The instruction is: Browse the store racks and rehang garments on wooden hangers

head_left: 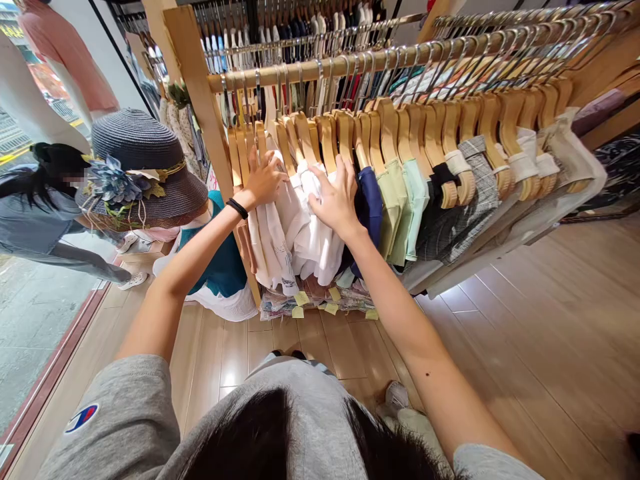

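My left hand (265,179) rests with fingers apart at the shoulders of pale garments, among the wooden hangers (300,133) near the rack's left end. A black band circles that wrist. To its right, my right hand (337,199) lies with spread, bent fingers over a white shirt (320,250), thumb pointing left. A cream top (273,243) hangs below my left hand. Just right of my right hand hang a navy garment (370,200) and light green ones (393,207). Some fingertips are partly hidden among the cloth.
A wooden rail (320,68) carries many metal hooks. At its left end stands a wooden post (193,73). A dark straw hat (140,167) with a blue flower sits beside the post, above a teal top. Folded clothes with yellow tags (300,300) lie beneath. A person (45,207) bends at far left.
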`<state>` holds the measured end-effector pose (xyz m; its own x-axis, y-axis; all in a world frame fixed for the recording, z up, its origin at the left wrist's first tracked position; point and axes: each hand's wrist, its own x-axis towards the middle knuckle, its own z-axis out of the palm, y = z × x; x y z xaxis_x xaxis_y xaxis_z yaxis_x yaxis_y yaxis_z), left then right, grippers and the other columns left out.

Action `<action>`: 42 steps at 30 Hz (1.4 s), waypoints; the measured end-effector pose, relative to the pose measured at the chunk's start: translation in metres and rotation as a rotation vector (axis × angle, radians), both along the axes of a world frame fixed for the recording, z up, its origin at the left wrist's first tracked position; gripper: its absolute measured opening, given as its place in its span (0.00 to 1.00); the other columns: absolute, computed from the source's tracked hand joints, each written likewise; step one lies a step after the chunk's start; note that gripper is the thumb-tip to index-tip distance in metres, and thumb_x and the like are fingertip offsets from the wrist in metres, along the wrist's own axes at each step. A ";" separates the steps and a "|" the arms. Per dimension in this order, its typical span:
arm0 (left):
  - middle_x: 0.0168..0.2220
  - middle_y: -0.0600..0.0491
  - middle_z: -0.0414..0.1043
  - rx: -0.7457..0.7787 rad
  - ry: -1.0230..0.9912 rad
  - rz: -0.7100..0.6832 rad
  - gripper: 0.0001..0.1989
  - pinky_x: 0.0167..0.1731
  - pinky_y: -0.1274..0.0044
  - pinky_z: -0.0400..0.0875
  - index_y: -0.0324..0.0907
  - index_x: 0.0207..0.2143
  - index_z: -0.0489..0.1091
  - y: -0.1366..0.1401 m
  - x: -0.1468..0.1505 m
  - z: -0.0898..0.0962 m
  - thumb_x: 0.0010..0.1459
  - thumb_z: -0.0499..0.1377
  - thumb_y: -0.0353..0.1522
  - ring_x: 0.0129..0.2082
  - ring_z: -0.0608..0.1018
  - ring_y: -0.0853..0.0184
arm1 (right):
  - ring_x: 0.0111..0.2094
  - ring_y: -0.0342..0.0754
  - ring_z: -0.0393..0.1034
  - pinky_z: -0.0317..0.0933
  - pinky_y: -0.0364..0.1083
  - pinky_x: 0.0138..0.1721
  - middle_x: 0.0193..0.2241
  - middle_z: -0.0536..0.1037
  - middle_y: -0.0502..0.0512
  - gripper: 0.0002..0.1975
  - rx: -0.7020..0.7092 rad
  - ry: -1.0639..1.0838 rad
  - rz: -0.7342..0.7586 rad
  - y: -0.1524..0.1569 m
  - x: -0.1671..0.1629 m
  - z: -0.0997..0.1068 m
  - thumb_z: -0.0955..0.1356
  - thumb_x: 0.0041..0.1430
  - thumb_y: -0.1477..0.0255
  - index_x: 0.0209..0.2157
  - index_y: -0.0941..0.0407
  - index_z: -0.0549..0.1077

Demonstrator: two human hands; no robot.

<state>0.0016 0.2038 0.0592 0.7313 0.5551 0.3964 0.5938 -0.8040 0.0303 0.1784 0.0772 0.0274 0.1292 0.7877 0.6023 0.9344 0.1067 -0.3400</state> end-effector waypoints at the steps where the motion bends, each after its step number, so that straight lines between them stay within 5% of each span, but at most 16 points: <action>1: 0.62 0.44 0.68 0.020 0.040 0.002 0.24 0.68 0.45 0.19 0.48 0.57 0.76 -0.002 -0.001 0.002 0.58 0.57 0.31 0.73 0.52 0.44 | 0.73 0.67 0.37 0.40 0.69 0.69 0.72 0.52 0.59 0.25 -0.008 -0.031 0.033 -0.001 0.000 0.001 0.66 0.63 0.74 0.62 0.51 0.73; 5: 0.62 0.46 0.69 0.067 0.148 -0.005 0.28 0.68 0.43 0.25 0.50 0.57 0.76 -0.004 -0.005 0.005 0.56 0.56 0.25 0.73 0.52 0.47 | 0.73 0.68 0.37 0.37 0.70 0.69 0.71 0.55 0.57 0.17 -0.058 -0.054 0.036 -0.002 -0.002 0.002 0.64 0.64 0.77 0.47 0.52 0.82; 10: 0.64 0.45 0.67 0.038 0.201 0.009 0.30 0.68 0.40 0.27 0.49 0.56 0.77 -0.004 -0.009 0.004 0.56 0.53 0.21 0.73 0.54 0.45 | 0.72 0.68 0.40 0.41 0.69 0.69 0.70 0.57 0.63 0.12 -0.010 -0.077 -0.033 0.000 -0.004 -0.008 0.66 0.66 0.72 0.44 0.56 0.81; 15: 0.55 0.46 0.76 0.072 0.177 0.014 0.28 0.70 0.44 0.27 0.47 0.51 0.79 -0.011 -0.012 -0.001 0.56 0.49 0.19 0.70 0.61 0.51 | 0.73 0.63 0.36 0.36 0.70 0.70 0.70 0.56 0.65 0.16 0.051 -0.097 -0.117 -0.007 -0.016 -0.029 0.60 0.71 0.73 0.45 0.59 0.79; 21: 0.38 0.41 0.80 0.034 0.017 0.160 0.22 0.70 0.45 0.29 0.39 0.35 0.80 -0.028 0.002 -0.008 0.70 0.48 0.37 0.59 0.73 0.47 | 0.73 0.69 0.32 0.27 0.76 0.68 0.73 0.47 0.69 0.13 -0.043 -0.132 -0.213 -0.029 -0.034 -0.061 0.68 0.69 0.68 0.48 0.61 0.79; 25: 0.47 0.39 0.79 -0.001 -0.132 0.272 0.23 0.70 0.46 0.28 0.38 0.50 0.76 -0.038 0.019 -0.017 0.68 0.53 0.46 0.62 0.70 0.45 | 0.74 0.70 0.30 0.23 0.77 0.66 0.73 0.45 0.69 0.12 -0.054 -0.111 -0.222 -0.026 -0.042 -0.076 0.68 0.68 0.68 0.46 0.61 0.79; 28: 0.59 0.39 0.72 -0.010 -0.178 0.268 0.29 0.71 0.47 0.27 0.41 0.66 0.63 -0.040 0.025 -0.023 0.64 0.56 0.41 0.67 0.64 0.45 | 0.74 0.66 0.29 0.25 0.76 0.67 0.73 0.48 0.67 0.10 -0.021 -0.047 -0.181 -0.019 -0.044 -0.082 0.66 0.69 0.72 0.42 0.59 0.79; 31: 0.65 0.39 0.65 0.035 -0.162 0.247 0.33 0.71 0.48 0.28 0.43 0.69 0.60 -0.039 0.026 -0.025 0.61 0.57 0.35 0.70 0.59 0.46 | 0.74 0.65 0.30 0.26 0.75 0.68 0.72 0.50 0.64 0.09 0.007 0.035 -0.126 -0.022 -0.047 -0.083 0.65 0.67 0.74 0.36 0.58 0.78; 34: 0.69 0.38 0.59 0.083 -0.135 0.237 0.34 0.70 0.45 0.30 0.44 0.68 0.61 -0.037 0.025 -0.025 0.59 0.58 0.33 0.72 0.56 0.46 | 0.73 0.64 0.35 0.32 0.73 0.69 0.71 0.54 0.64 0.10 0.085 0.165 -0.077 -0.040 -0.056 -0.091 0.63 0.67 0.75 0.36 0.57 0.77; 39: 0.70 0.35 0.55 0.074 -0.093 0.216 0.34 0.69 0.46 0.27 0.38 0.67 0.60 -0.033 0.025 -0.029 0.57 0.58 0.29 0.74 0.52 0.47 | 0.57 0.54 0.69 0.65 0.54 0.58 0.53 0.75 0.67 0.15 -0.031 0.436 0.144 -0.052 -0.075 -0.124 0.58 0.69 0.74 0.49 0.57 0.73; 42: 0.71 0.37 0.54 0.052 -0.089 0.187 0.36 0.69 0.46 0.24 0.39 0.68 0.58 -0.030 0.024 -0.032 0.56 0.58 0.28 0.74 0.50 0.48 | 0.59 0.54 0.67 0.64 0.52 0.57 0.59 0.70 0.72 0.23 -0.088 0.457 0.120 -0.033 -0.076 -0.136 0.59 0.66 0.76 0.62 0.61 0.63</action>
